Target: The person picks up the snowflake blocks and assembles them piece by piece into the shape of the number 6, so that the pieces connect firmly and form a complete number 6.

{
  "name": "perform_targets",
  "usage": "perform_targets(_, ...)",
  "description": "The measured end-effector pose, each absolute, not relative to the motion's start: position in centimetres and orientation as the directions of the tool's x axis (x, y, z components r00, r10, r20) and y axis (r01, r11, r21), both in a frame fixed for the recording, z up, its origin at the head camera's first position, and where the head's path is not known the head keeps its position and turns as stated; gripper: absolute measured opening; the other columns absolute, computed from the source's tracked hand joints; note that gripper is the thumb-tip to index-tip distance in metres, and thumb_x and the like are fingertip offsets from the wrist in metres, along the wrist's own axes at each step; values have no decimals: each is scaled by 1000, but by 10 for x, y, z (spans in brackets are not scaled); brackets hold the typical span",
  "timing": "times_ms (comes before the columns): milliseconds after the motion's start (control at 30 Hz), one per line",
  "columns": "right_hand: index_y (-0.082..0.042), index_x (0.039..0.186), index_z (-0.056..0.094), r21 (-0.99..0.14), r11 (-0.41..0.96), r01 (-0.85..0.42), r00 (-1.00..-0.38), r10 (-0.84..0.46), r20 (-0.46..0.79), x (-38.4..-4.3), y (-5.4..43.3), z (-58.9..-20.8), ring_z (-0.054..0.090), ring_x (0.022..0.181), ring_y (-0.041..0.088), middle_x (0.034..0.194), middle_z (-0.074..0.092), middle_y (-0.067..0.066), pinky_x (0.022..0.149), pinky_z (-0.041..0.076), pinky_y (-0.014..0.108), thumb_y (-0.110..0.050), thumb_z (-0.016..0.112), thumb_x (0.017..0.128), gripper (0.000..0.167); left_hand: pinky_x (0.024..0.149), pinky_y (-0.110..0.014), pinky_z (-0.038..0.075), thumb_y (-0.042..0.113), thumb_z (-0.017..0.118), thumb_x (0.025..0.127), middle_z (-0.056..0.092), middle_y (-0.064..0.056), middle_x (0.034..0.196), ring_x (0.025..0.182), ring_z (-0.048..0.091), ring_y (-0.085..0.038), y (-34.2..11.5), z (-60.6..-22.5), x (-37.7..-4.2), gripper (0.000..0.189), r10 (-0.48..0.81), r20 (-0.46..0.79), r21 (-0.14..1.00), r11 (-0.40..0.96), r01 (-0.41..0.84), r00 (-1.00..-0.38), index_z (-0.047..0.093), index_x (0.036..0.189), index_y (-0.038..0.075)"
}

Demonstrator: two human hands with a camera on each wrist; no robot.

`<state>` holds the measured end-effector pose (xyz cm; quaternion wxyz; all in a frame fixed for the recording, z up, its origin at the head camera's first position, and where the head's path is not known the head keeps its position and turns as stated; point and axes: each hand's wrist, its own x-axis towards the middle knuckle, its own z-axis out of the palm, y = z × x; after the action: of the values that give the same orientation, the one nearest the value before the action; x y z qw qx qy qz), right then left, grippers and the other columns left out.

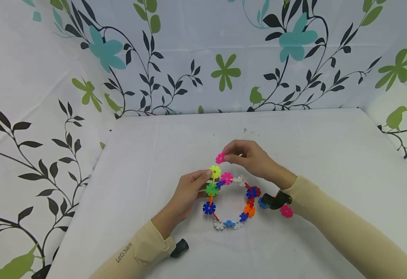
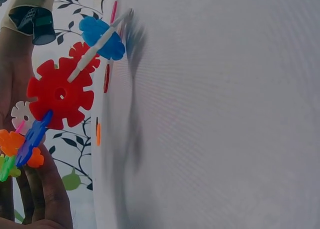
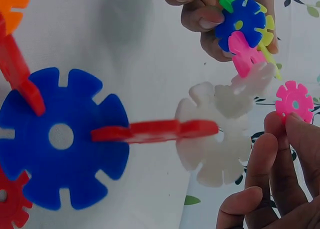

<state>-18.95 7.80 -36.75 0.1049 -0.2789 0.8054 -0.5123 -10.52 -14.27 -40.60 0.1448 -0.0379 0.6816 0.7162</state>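
Note:
My left hand (image 1: 184, 193) grips a ring of interlocking flower-shaped plastic discs (image 1: 209, 208) at its left side. Its thumb lies by a yellow disc (image 1: 215, 172), with a green disc (image 1: 212, 189) just below. In my right hand (image 1: 252, 157), thumb and fingertips pinch a single pink disc (image 1: 219, 158), held above the yellow one and apart from it. The right wrist view shows this pink disc (image 3: 286, 96) beside the chain's white disc (image 3: 212, 164) and large blue disc (image 3: 30, 114). A red disc (image 2: 50, 96) of the ring shows large in the left wrist view.
A pink disc (image 1: 286, 211) and a light blue disc (image 1: 262, 202) appear near the right wrist, partly behind its black camera (image 1: 276, 200). Another black camera (image 1: 180, 248) sits at the left wrist. White cloth covers the table (image 1: 329, 155); patterned fabric (image 1: 189, 38) hangs behind.

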Motion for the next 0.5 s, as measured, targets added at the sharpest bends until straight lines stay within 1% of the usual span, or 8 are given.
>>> perform_targets(267,-13,109,72,-861,331,-386,-790,-601,123,-190,75,-368,66,98,18,102,71,-2,85,55,40,-17,69,98,12,84,-36,56,35,60,103,71,-11,115,101,69,-24,-142,-405,-105,41,158,-251,965,-39,-261,-955,68,128,3)
perform_targets(367,-13,110,72,-861,326,-390,-783,-610,123,-190,75,-368,67,99,19,103,72,-2,87,55,39,-17,69,98,13,84,-36,56,35,60,103,71,-11,115,101,69,-24,-143,-405,-104,41,159,-251,965,-40,-260,-955,68,128,3)
perform_targets(500,-11,113,73,-869,309,-386,-775,-620,124,-190,74,-366,68,99,22,105,72,0,89,56,40,-16,66,100,15,84,-36,56,35,59,103,71,-11,114,99,69,-22,-143,-405,-105,40,161,-254,964,-40,-263,-954,68,127,3)
